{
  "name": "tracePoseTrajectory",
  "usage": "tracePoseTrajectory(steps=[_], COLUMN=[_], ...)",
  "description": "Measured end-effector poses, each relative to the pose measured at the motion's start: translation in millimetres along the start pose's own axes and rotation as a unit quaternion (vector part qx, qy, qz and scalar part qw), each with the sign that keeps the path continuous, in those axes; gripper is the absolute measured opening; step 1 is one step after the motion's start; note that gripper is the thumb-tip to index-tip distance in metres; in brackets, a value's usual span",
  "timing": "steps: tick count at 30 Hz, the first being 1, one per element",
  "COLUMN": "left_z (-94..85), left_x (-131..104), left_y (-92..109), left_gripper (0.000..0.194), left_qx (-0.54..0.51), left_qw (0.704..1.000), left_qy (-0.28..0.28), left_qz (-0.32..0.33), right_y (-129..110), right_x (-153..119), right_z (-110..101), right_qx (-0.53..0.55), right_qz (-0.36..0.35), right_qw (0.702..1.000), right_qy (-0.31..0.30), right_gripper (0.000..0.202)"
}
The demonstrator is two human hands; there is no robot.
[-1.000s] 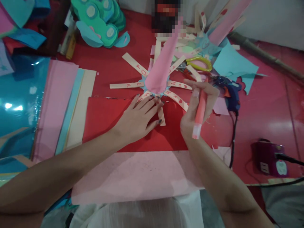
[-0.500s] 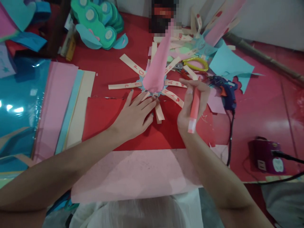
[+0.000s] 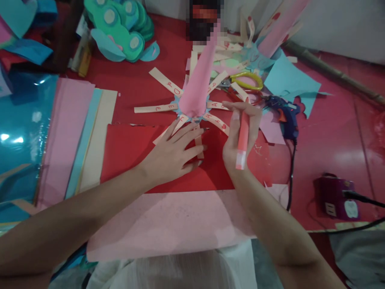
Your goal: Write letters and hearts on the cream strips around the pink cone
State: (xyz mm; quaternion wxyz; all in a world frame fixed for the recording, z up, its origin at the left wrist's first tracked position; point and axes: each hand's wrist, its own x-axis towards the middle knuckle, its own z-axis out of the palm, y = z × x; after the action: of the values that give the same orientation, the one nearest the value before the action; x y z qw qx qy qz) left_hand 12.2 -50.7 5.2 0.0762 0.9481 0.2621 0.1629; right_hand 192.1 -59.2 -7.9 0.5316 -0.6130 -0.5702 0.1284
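A pink paper cone (image 3: pixel 198 86) stands on a scalloped blue base, with cream strips bearing red letters spread around it. My left hand (image 3: pixel 174 150) lies with fingers spread over the front strips, in front of the cone. One strip (image 3: pixel 199 141) passes under its fingertips. To the right, my right hand (image 3: pixel 242 136) is closed round a red marker (image 3: pixel 243 136), its fingers near the ends of the right-hand strips. Below both hands are a red sheet (image 3: pixel 126 152) and a pink sheet (image 3: pixel 168 224).
Coloured sheets (image 3: pixel 64 140) lie at the left, green foam shapes (image 3: pixel 123 32) at the back left. Yellow-handled scissors (image 3: pixel 248 79), a glue gun (image 3: pixel 284 116) and its cord are at the right, near a purple power box (image 3: pixel 339 196).
My left hand has shifted slightly down and its fingers have spread, showing more of the front-left strip. My right hand, still with the marker, has moved slightly left.
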Motion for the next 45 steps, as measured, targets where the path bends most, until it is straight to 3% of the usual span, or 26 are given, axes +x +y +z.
tracePoseTrajectory(steps=[6,12,17,22,28,32,34,40,45], left_z=[2.3,2.8,1.3,2.0,6.1,5.2,3.5,4.6,10.5], left_x=[-0.4,-0.2,0.6,-1.3,-2.0,-2.1,-2.5,-1.9,-1.6], left_y=[-2.4,-2.5,-1.5,-2.3,-4.5,-2.6,-0.7,0.5,-1.4], left_gripper=[0.029,0.041,0.038,0.041,0.042,0.025,0.024,0.051,0.054], left_qx=[-0.028,-0.036,-0.043,-0.034,-0.027,-0.032,-0.038,-0.022,0.012], left_qw=[0.997,0.997,0.994,0.995,0.999,0.995,0.995,0.994,0.993], left_qy=[-0.044,-0.036,-0.049,-0.057,0.005,0.089,0.096,-0.020,-0.064], left_qz=[-0.050,-0.059,-0.087,-0.069,-0.031,0.017,0.003,-0.102,-0.100], right_y=[5.9,6.6,8.2,9.1,9.3,7.9,7.2,0.5,-7.4], right_x=[1.0,0.4,1.5,2.6,2.1,2.2,2.1,-0.7,-1.8], right_z=[2.5,0.7,2.7,4.4,5.4,5.4,5.0,2.5,0.1], right_qx=[0.012,-0.038,0.024,0.048,0.048,0.070,0.099,0.038,0.125], right_qz=[-0.023,-0.019,-0.018,-0.041,-0.052,-0.057,-0.059,0.000,0.058], right_qw=[0.999,0.999,0.999,0.997,0.995,0.994,0.992,0.999,0.990], right_qy=[0.038,0.032,0.040,0.052,0.065,0.058,0.049,0.008,-0.019], right_gripper=[0.022,0.022,0.019,0.015,0.014,0.014,0.014,0.030,0.028])
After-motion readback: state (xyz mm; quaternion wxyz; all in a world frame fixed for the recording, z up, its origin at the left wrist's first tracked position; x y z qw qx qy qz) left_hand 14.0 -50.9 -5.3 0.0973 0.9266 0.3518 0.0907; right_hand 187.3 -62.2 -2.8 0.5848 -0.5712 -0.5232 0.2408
